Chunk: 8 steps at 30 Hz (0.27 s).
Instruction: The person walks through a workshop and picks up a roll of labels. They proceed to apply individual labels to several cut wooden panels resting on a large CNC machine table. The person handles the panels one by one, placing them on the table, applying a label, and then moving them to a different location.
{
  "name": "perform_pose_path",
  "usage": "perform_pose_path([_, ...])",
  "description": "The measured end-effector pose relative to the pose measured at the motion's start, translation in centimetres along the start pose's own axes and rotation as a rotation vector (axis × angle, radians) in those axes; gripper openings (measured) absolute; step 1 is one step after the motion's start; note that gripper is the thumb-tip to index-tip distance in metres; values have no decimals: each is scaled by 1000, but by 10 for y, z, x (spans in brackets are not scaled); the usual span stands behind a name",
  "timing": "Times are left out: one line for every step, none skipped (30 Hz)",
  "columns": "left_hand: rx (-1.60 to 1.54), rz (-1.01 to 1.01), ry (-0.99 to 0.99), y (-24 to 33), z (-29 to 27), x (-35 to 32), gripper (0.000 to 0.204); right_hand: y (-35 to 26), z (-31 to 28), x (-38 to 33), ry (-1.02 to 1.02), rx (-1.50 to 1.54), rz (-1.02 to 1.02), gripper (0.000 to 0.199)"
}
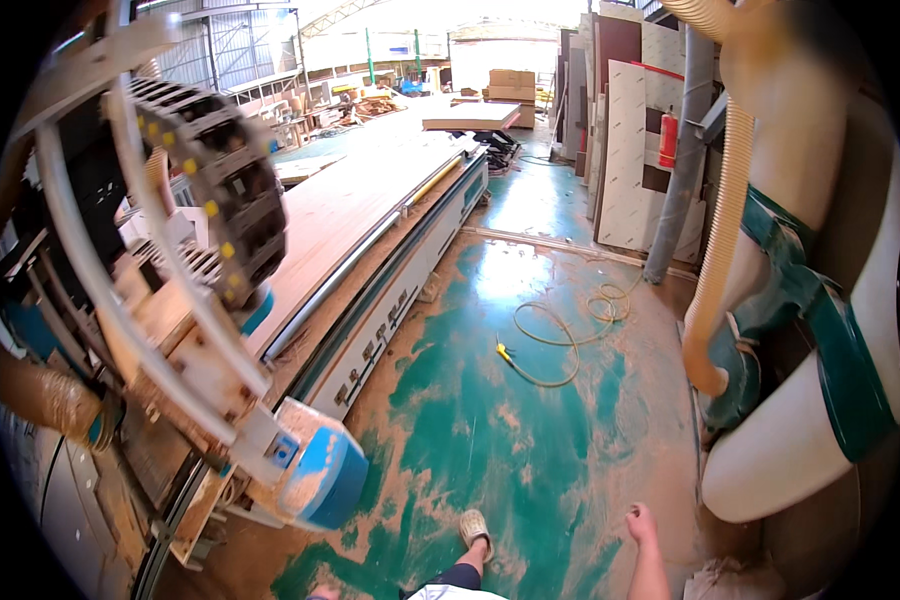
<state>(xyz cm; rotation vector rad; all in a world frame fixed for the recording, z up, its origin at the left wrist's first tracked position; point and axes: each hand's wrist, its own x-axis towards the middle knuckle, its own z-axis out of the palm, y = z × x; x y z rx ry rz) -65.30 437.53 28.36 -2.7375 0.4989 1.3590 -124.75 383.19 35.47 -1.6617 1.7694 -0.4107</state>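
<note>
My right hand (642, 522) hangs at the lower right above the dusty green floor (470, 420). Its fingers are loosely curled, and I see nothing in them. It touches nothing. At the bottom edge, left of centre, a small patch of skin looks like part of my left hand (324, 592); its fingers are cut off from view. One foot in a pale clog (475, 527) is on the floor between the hands. To the left stands a large machine with a blue-and-white housing (322, 480) covered in sawdust.
A long machine bed (370, 205) bearing a wooden panel runs away at left. On the floor ahead lies a coiled yellow hose (576, 345). Dust-collector bags (780, 450) and a ribbed duct (727, 220) stand at right. Farther off are leaning boards (625, 160) and a fire extinguisher (667, 140).
</note>
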Motion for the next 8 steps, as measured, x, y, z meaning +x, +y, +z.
perform_pose_path([24,-60,-19,10,-15,7,51,-34,-10,40,37,47,-22,38])
perform_pose_path([37,-64,-24,43,-31,28,52,-25,0,78,118,92,2,36])
perform_pose_path([55,-28,-39,86,-46,57,52,4,5,120,208,125,31,34])
perform_pose_path([63,-49,-58,109,-51,65,53,-13,24,140,151,177,37,33])
perform_pose_path([75,-25,-79,157,-73,85,54,-6,49,152,114,234,64,33])
perform_pose_path([73,21,-129,213,-73,94,55,11,47,159,-25,147,-20,35])
perform_pose_path([79,121,-143,290,-92,113,55,59,60,184,-105,104,-126,38])
perform_pose_path([80,171,-127,339,-102,121,56,39,93,211,-141,146,-132,38])
